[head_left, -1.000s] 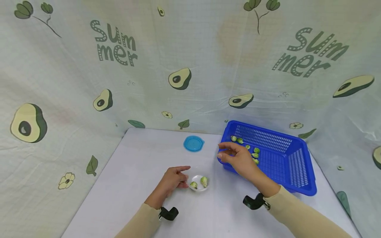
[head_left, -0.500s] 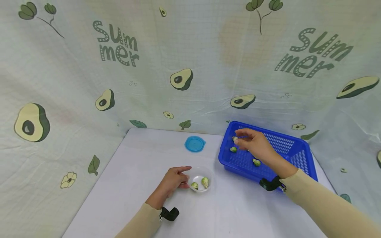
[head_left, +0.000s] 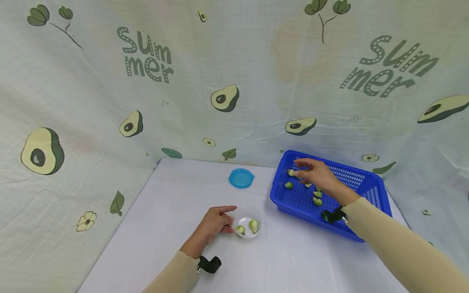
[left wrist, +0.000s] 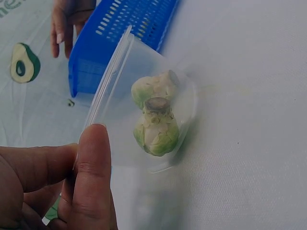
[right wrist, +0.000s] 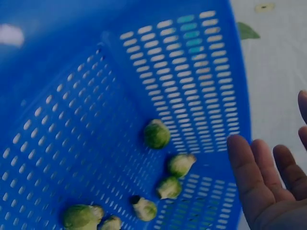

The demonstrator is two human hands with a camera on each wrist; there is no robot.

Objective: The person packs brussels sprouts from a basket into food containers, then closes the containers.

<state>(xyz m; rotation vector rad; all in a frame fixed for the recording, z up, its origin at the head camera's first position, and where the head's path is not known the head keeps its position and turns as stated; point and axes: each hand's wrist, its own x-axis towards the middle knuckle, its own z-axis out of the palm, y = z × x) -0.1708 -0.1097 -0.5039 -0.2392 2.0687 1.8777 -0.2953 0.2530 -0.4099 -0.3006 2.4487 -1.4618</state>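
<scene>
My left hand (head_left: 214, 221) pinches the rim of a small clear plastic bowl (left wrist: 120, 115) between thumb and finger. Two trimmed Brussels sprouts (head_left: 253, 226) lie inside it; in the left wrist view their pale cut stems (left wrist: 157, 104) show. Over the left part of a blue slotted plastic basket (head_left: 304, 213) hovers my right hand (head_left: 318, 175). Its fingers (right wrist: 247, 170) are loosely extended, and nothing shows between them in the right wrist view. Several more Brussels sprouts (right wrist: 157, 134) are spread on the basket floor below, some partly hidden by the hand in the head view.
A round blue lid (head_left: 241, 178) lies on the white tabletop (head_left: 176, 195) behind the bowl. The basket stands at the right, close to the printed curtain (head_left: 256, 134) that rises behind the table. Each wrist wears a black camera mount (head_left: 209, 264).
My right hand has moved rightward from the basket's left edge to over its inside, then lowered slightly toward the sprouts. The left hand has kept its hold on the bowl.
</scene>
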